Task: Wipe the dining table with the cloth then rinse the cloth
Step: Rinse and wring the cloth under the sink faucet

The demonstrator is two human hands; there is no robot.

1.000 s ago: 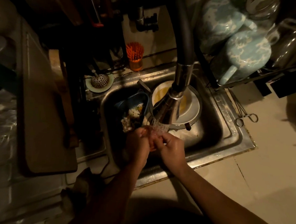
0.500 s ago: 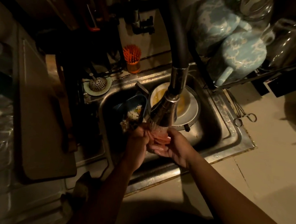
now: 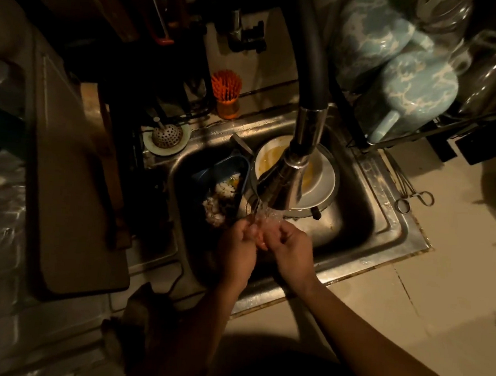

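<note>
The left hand and the right hand meet knuckle to knuckle over the front of the sink, right under the water that falls from the tap. The fingers of both are curled inward and touch each other. The light is dim and the backs of the hands face the camera, so I cannot tell whether either hand grips anything; no cloth shows between them.

A crumpled, brownish shape that may be the cloth lies on the counter at the sink's front left corner, just beside the left forearm. It is in shadow, and its edges are hard to trace.

Behind the left hand a blue tub stands in the basin with pale food scraps in it. To its right a white plate with a yellow smear lies partly hidden by the tap head. A perforated strainer sits on the sink's back left corner, and an orange brush stands bristles up behind the rim.

Blue marbled mugs hang in a rack at upper right, cut off by the frame's top. Metal forceps lie on the counter just right of the sink. A dark board covers the counter at left; beyond it everything is too dark to name.
</note>
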